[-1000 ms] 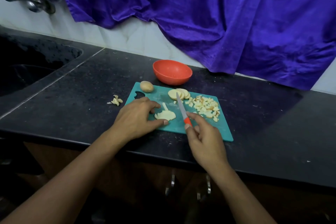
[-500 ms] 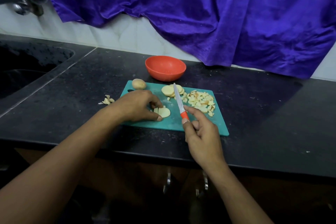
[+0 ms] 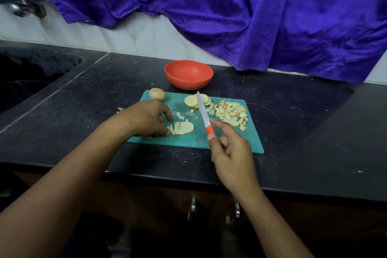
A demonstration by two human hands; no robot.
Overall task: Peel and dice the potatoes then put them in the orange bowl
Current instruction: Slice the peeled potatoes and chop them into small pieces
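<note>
1. The left hand (image 3: 146, 118) lies on the teal cutting board (image 3: 230, 142), fingers curled, its thumb tip pressed to the left end of a partly cut slice (image 3: 185, 128).
2. That slice lies flat near the board's front edge, its left part split into narrow strips, with a few loose cubes just behind it.
3. The right hand (image 3: 230, 153) is clamped round the orange handle of the knife (image 3: 204, 114), thumb and forefinger pinching it near the blade.
4. The blade points away from the person, its tip over a stack of round slices (image 3: 191, 101) (whether it touches them I cannot tell).
5. A pile of diced potato (image 3: 230, 113) sits on the board's right half, just beside the stack.
6. One whole potato (image 3: 157, 94), skin on, rests at the board's far left corner.
7. The orange bowl (image 3: 188, 81) stands on the black counter (image 3: 303, 121) just behind the board; no potato shows inside it.
8. A few pale scraps (image 3: 120, 109) lie on the counter, left of the board, partly hidden by the left wrist.
9. A purple cloth (image 3: 251, 16) hangs over the wall behind, and a dark sink (image 3: 31, 77) is set in at the far left.
</note>
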